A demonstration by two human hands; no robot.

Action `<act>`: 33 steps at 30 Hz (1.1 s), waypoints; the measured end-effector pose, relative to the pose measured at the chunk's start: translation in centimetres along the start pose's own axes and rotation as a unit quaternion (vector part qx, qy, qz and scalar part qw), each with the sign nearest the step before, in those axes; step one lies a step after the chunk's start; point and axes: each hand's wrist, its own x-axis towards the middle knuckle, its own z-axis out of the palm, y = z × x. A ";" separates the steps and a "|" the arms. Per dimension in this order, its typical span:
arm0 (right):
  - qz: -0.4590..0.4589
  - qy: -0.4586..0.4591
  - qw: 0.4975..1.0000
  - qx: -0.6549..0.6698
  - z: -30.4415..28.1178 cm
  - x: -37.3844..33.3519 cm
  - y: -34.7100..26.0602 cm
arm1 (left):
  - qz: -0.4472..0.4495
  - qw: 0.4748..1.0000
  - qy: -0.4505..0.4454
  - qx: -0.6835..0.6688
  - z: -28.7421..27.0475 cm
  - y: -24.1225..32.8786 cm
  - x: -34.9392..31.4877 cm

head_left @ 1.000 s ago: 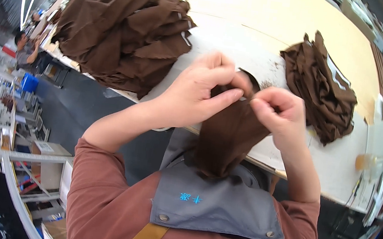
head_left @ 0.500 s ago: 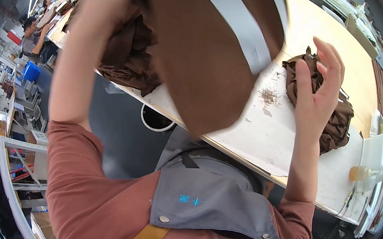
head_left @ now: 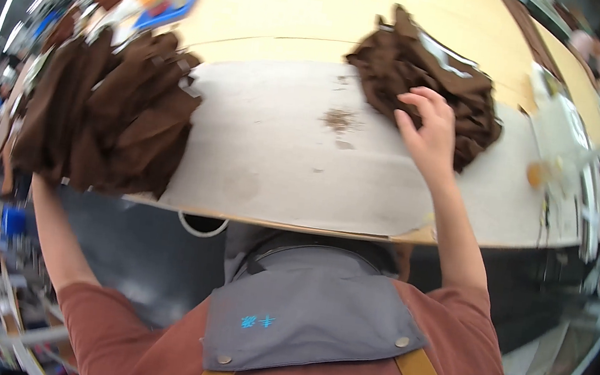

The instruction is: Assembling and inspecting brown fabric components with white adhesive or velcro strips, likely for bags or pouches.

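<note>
A heap of brown fabric pieces (head_left: 110,119) lies at the left of the table and hangs to its front edge. My left forearm (head_left: 58,233) reaches up to the near side of this heap, and the cloth hides my left hand and its fingers. At the right, a crumpled brown fabric bundle (head_left: 405,62) with pale strips rests on the table. My right hand (head_left: 430,132) is in front of its near side, thumb and curved fingers apart, with nothing held. Whether it touches the bundle I cannot tell.
White sheeting (head_left: 258,160) covers the near part of the table, with small brown scraps (head_left: 340,121) on it. A blue tray (head_left: 168,10) stands at the far left. A small bottle with amber contents (head_left: 537,175) is at the right. Below the front edge shows a white-rimmed round container (head_left: 203,229).
The large brown piece with pale strips no longer hangs before me. My left hand has gone down to the left heap. My right hand stays open near the right bundle. The view has turned.
</note>
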 end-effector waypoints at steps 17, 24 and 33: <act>0.141 0.032 0.982 -0.118 3.2 10.7 10.0 | -0.229 0.919 0.260 -0.189 -11.9 15.7 -1.4; -0.196 0.067 0.969 -0.136 -0.4 4.8 -7.1 | -0.219 0.716 0.104 -0.655 -13.5 27.4 4.5; -0.251 -0.197 0.936 0.150 1.4 -9.0 -12.1 | 0.017 0.731 -0.069 -0.679 -10.4 37.1 18.9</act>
